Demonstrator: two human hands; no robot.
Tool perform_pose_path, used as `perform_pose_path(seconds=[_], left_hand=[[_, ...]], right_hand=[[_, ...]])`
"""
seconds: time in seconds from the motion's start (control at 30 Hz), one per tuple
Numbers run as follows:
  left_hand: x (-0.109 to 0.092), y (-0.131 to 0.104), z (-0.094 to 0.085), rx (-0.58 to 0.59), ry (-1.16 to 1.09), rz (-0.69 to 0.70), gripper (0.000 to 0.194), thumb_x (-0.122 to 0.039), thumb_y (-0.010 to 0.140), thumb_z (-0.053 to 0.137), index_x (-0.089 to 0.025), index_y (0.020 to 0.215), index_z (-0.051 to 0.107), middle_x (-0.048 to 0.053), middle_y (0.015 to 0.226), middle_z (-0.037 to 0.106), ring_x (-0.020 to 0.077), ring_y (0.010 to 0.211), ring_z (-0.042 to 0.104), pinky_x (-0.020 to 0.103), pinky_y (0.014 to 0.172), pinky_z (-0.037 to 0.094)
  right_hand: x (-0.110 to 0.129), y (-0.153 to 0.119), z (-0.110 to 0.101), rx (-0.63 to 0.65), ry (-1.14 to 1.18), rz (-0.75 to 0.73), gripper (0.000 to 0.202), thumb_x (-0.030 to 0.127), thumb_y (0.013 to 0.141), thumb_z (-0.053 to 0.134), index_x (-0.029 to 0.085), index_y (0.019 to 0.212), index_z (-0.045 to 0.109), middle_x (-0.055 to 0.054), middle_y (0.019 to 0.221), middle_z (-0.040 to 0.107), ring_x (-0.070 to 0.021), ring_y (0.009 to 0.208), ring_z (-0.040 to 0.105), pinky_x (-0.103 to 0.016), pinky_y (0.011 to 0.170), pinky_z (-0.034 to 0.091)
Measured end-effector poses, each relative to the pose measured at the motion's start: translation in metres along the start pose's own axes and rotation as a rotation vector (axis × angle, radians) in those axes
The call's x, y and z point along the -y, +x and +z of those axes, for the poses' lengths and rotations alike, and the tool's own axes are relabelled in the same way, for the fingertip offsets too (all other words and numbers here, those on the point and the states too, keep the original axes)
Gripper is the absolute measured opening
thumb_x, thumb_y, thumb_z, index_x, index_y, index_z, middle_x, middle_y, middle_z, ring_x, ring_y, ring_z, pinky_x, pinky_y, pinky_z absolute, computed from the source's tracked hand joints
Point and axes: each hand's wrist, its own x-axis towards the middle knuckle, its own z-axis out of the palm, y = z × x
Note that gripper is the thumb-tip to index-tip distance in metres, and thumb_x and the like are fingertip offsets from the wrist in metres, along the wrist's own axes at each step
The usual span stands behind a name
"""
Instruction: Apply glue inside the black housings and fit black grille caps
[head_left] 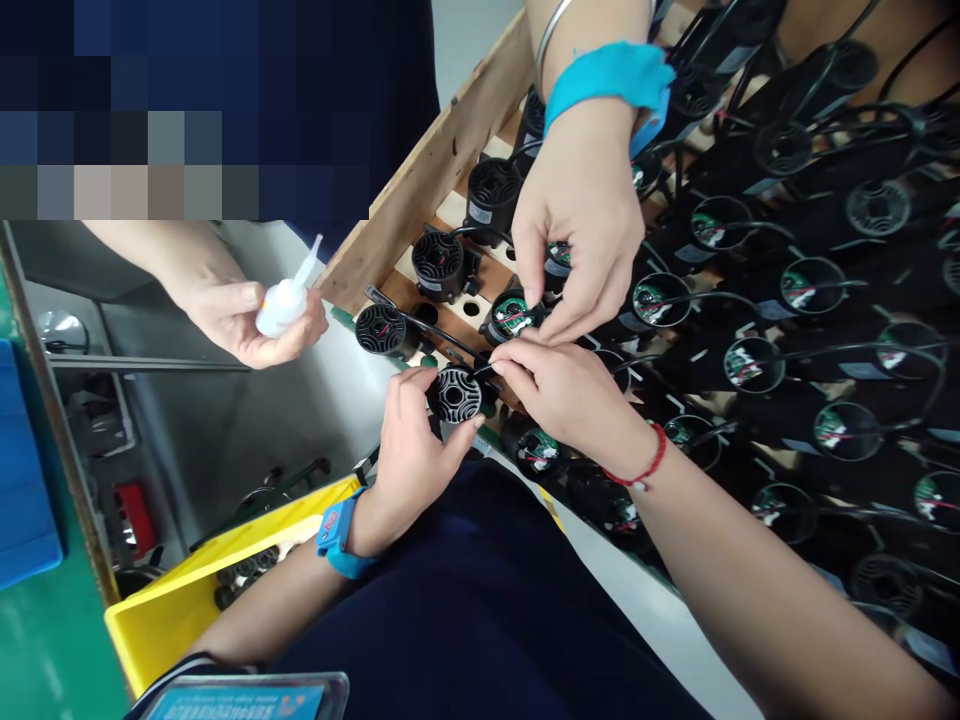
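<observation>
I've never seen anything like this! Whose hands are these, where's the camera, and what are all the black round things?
There's no robot here, just people. One person wears the camera on their head, so we look down past their shirt. The two lower hands are theirs. Their left hand holds a round black part with a slotted face; their right hand pinches a thin black cable. The other hands belong to a co-worker, and one holds a white bottle. Many black cans stand in a wooden box. Some are open, showing green circuit boards.
</observation>
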Motion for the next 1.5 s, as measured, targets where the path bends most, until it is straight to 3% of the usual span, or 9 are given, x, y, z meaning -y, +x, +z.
perform_pose_path(seconds=[0.13, 0.27, 0.37, 0.5, 0.67, 0.87, 1.13, 1.3, 1.5], left_hand=[[0.005, -0.006, -0.012, -0.088, -0.011, 0.042, 0.055, -0.038, 0.078, 0.071, -0.017, 0.121, 0.044, 0.011, 0.114, 0.053, 0.0242, 0.108, 0.052, 0.042, 0.094, 0.046], [0.020, -0.025, -0.028, -0.094, -0.008, 0.044, 0.053, -0.036, 0.078, 0.069, -0.018, 0.121, 0.045, 0.011, 0.112, 0.054, 0.0245, 0.104, 0.053, 0.042, 0.090, 0.048], [0.032, -0.048, -0.037, 0.011, 0.012, 0.027, 0.051, -0.037, 0.079, 0.067, -0.018, 0.121, 0.045, 0.010, 0.108, 0.055, 0.0235, 0.100, 0.055, 0.041, 0.085, 0.051], [0.037, -0.076, -0.043, 0.206, -0.007, -0.119, 0.045, -0.035, 0.084, 0.061, -0.020, 0.123, 0.044, 0.010, 0.109, 0.056, 0.0222, 0.100, 0.058, 0.039, 0.086, 0.052], [0.029, -0.094, -0.048, 0.250, -0.097, -0.243, 0.046, -0.036, 0.084, 0.061, -0.020, 0.124, 0.045, 0.011, 0.115, 0.056, 0.0229, 0.105, 0.059, 0.040, 0.090, 0.052], [0.018, -0.102, -0.050, 0.292, -0.232, -0.152, 0.054, -0.049, 0.083, 0.059, -0.021, 0.126, 0.044, 0.013, 0.114, 0.057, 0.0259, 0.104, 0.058, 0.042, 0.088, 0.052], [0.003, -0.106, -0.045, 0.244, -0.313, 0.086, 0.059, -0.057, 0.085, 0.054, -0.020, 0.130, 0.041, 0.012, 0.110, 0.059, 0.0217, 0.097, 0.059, 0.036, 0.086, 0.052], [0.010, -0.119, -0.046, 0.237, -0.261, 0.124, 0.059, -0.050, 0.086, 0.056, -0.022, 0.135, 0.036, 0.013, 0.117, 0.057, 0.0219, 0.104, 0.059, 0.034, 0.091, 0.052], [0.020, -0.130, -0.051, 0.170, -0.171, 0.150, 0.066, -0.053, 0.083, 0.059, -0.022, 0.136, 0.035, 0.014, 0.121, 0.060, 0.0246, 0.109, 0.061, 0.036, 0.095, 0.052]], right_hand=[[0.001, -0.001, -0.002, -0.033, 0.068, -0.004, 0.024, 0.022, 0.095, 0.042, 0.020, 0.091, 0.066, -0.005, 0.095, 0.067, -0.0188, 0.086, 0.061, -0.030, 0.073, 0.042], [0.002, -0.004, -0.002, -0.043, 0.072, -0.014, 0.022, 0.023, 0.095, 0.044, 0.020, 0.097, 0.065, -0.006, 0.099, 0.067, -0.0202, 0.089, 0.062, -0.033, 0.079, 0.045], [0.003, -0.009, -0.003, -0.046, 0.031, -0.039, 0.023, 0.023, 0.094, 0.044, 0.018, 0.105, 0.064, -0.008, 0.101, 0.067, -0.0222, 0.091, 0.062, -0.036, 0.082, 0.047], [0.009, -0.026, -0.008, -0.124, -0.060, -0.095, 0.026, 0.021, 0.093, 0.046, 0.015, 0.113, 0.061, -0.011, 0.107, 0.065, -0.0267, 0.099, 0.058, -0.043, 0.090, 0.046], [0.031, -0.064, -0.008, -0.275, 0.026, -0.168, 0.027, 0.015, 0.089, 0.051, 0.019, 0.114, 0.059, -0.011, 0.113, 0.064, -0.0271, 0.108, 0.056, -0.046, 0.096, 0.044], [0.057, -0.103, 0.018, -0.121, 0.225, -0.182, 0.032, 0.017, 0.090, 0.048, 0.026, 0.120, 0.052, -0.008, 0.110, 0.066, -0.0247, 0.103, 0.061, -0.045, 0.088, 0.052], [0.055, -0.122, 0.052, 0.078, 0.278, -0.213, 0.049, 0.032, 0.090, 0.051, 0.023, 0.136, 0.036, -0.012, 0.127, 0.059, -0.0235, 0.116, 0.059, -0.040, 0.094, 0.054], [0.055, -0.125, 0.056, 0.123, 0.245, -0.242, 0.054, 0.031, 0.091, 0.051, 0.021, 0.141, 0.033, -0.011, 0.134, 0.055, -0.0219, 0.124, 0.053, -0.039, 0.100, 0.051], [0.067, -0.117, 0.046, 0.205, 0.229, -0.316, 0.051, 0.028, 0.090, 0.050, 0.015, 0.138, 0.042, -0.012, 0.137, 0.055, -0.0237, 0.125, 0.051, -0.041, 0.104, 0.046]])
